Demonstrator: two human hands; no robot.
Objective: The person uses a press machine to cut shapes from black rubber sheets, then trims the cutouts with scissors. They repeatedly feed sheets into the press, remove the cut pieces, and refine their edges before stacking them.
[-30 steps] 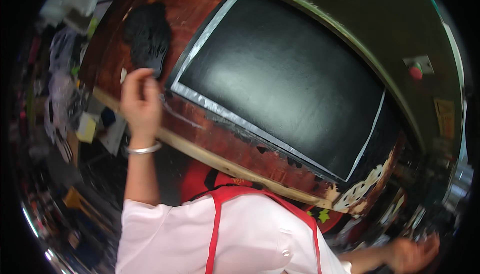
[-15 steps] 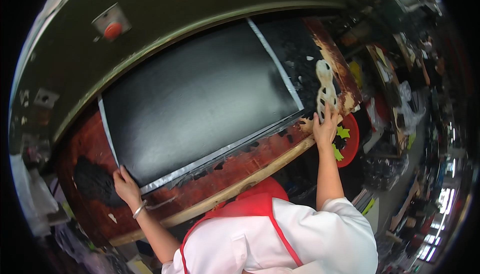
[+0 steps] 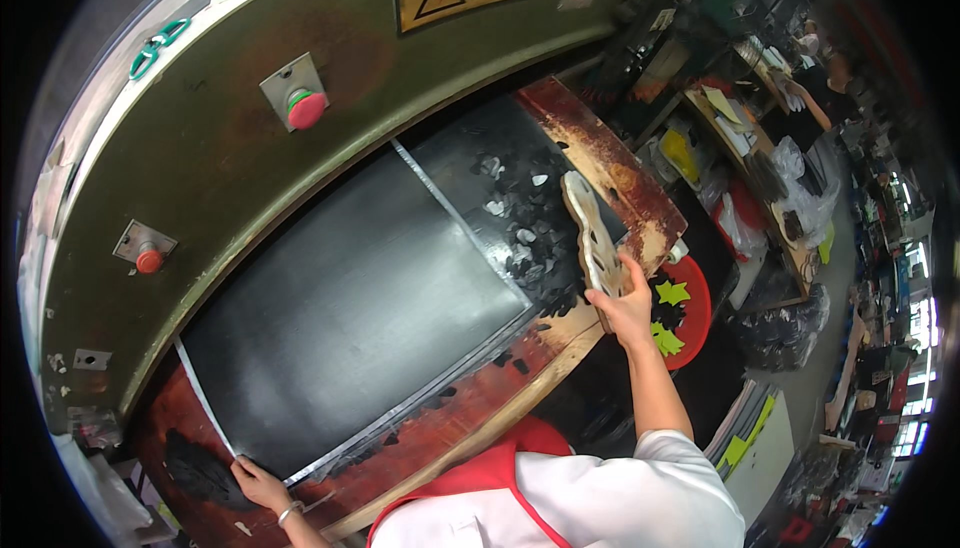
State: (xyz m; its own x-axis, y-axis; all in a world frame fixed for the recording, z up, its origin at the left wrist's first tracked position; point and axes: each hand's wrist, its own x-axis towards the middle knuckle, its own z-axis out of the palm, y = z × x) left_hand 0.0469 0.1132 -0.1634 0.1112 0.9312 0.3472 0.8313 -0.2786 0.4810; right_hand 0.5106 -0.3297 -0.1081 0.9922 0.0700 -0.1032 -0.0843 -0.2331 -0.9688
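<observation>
My right hand (image 3: 628, 310) grips the near end of a long, pale cutting die (image 3: 594, 233) with a wavy outline and dark holes. The die is tilted, one long edge showing, above the right end of the table. At the near left corner of a smooth black sheet (image 3: 360, 318), edged with silvery strips, my left hand (image 3: 262, 486) has its fingers closed on the border; the fingertips are partly hidden. Black scraps and a few pale bits (image 3: 525, 236) lie right of the sheet, beside the die.
A green machine beam (image 3: 400, 78) with red push buttons (image 3: 306, 108) runs along the far side. Dark crumpled material (image 3: 205, 468) lies at the table's left end. A red basin (image 3: 690, 340) with yellow-green star-shaped pieces stands off the right edge. Shelves (image 3: 735, 138) are farther right.
My right hand has raised and tilted the cutting die, which lay flatter before. My left hand stays at the sheet's corner. The whole view has shifted, showing more of the machine beam.
</observation>
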